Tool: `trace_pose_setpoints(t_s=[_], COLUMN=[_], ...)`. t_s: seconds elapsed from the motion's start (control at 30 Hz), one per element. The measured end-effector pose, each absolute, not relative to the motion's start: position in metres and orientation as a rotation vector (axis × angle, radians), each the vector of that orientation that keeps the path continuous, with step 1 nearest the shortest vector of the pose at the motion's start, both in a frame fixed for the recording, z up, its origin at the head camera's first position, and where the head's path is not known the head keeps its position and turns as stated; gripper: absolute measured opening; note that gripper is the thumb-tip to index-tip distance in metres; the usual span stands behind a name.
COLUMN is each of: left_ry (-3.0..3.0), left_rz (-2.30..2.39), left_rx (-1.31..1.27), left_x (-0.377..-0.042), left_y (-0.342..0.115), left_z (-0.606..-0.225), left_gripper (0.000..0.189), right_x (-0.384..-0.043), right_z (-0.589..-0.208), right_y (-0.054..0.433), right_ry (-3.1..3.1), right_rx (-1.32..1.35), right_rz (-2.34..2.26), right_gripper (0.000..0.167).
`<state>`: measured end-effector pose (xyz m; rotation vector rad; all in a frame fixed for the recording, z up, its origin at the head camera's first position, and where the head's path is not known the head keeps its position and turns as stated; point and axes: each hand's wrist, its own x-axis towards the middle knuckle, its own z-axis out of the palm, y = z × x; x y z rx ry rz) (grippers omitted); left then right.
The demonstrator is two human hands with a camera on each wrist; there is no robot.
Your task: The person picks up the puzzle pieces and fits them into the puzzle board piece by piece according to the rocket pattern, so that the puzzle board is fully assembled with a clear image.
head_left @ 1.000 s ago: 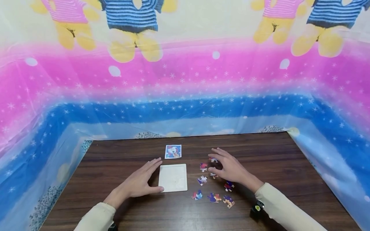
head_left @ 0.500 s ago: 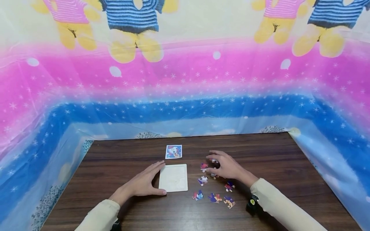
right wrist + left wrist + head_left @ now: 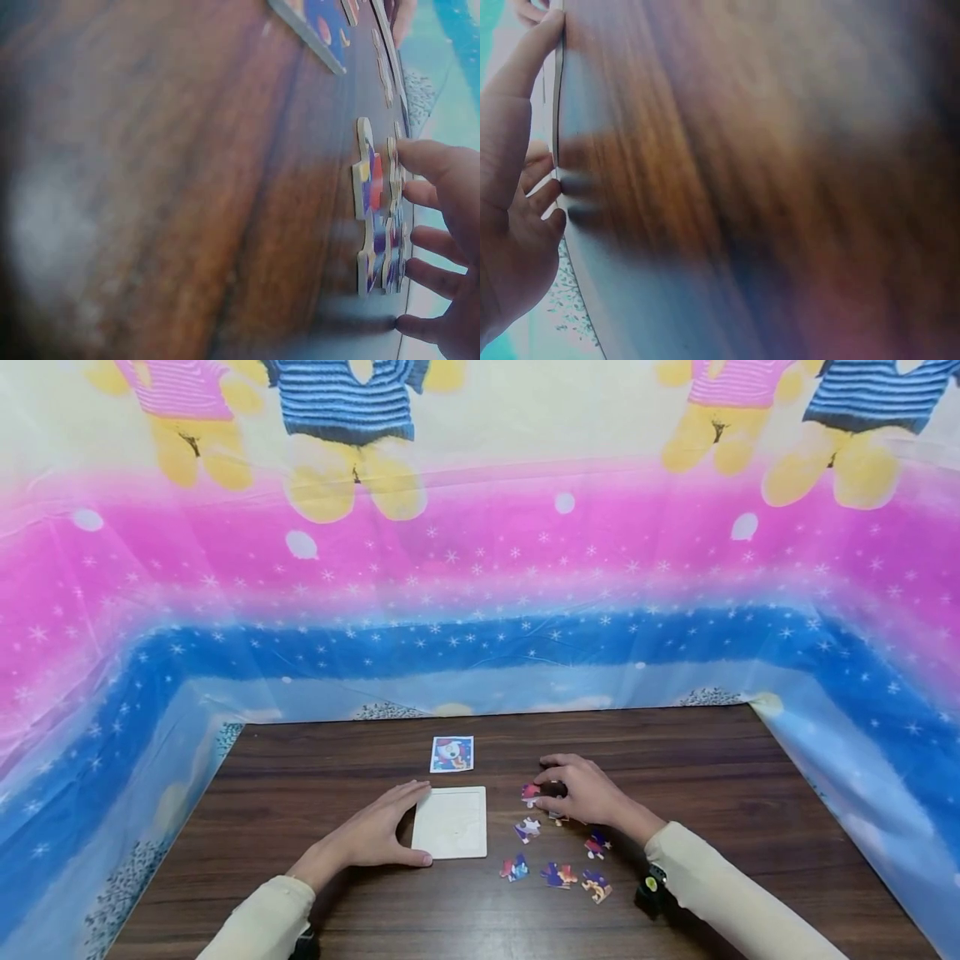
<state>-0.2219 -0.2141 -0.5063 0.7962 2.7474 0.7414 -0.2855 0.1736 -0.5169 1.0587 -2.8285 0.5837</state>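
In the head view, my left hand (image 3: 371,831) lies along the left side of a square white puzzle tray (image 3: 450,823). Its thumb is at the near corner and its fingers at the far corner, all fairly straight. My right hand (image 3: 588,789) reaches over the far puzzle pieces, thumb and fingers bent but apart. Beside its fingertips lies a red puzzle piece (image 3: 530,793); another piece (image 3: 557,818) is partly covered by the hand. In the right wrist view, the right fingers (image 3: 435,244) come down behind several wooden pieces (image 3: 369,180).
More jigsaw pieces lie nearer: a white-purple one (image 3: 527,830), a red-blue one (image 3: 515,867), a purple-orange one (image 3: 558,874), an orange one (image 3: 597,886) and a purple-red one (image 3: 597,843). A picture card (image 3: 452,754) sits beyond the tray. Printed cloth (image 3: 480,643) borders the brown table (image 3: 360,910).
My right hand has lowered and shifted slightly left over the far pieces, covering one that showed before. My left hand has slid a little right along the tray's edge.
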Motion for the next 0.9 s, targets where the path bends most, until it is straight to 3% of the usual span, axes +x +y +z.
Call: trace_pose_setpoints(t_s=[0.5, 0.9], left_ry=[2.742, 2.729], left_rz=[0.743, 0.76], left_rx=[0.766, 0.761], left_x=[-0.224, -0.223], left_y=[-0.213, -0.213], left_z=[-0.507, -0.505], left_gripper=[0.111, 0.11], right_x=[-0.291, -0.295], right_z=[-0.515, -0.509], right_y=[0.17, 0.161], right_ry=[-2.766, -2.727], right_rx=[1.122, 1.102], right_rz=[0.552, 0.641], right_gripper=[0.026, 0.03])
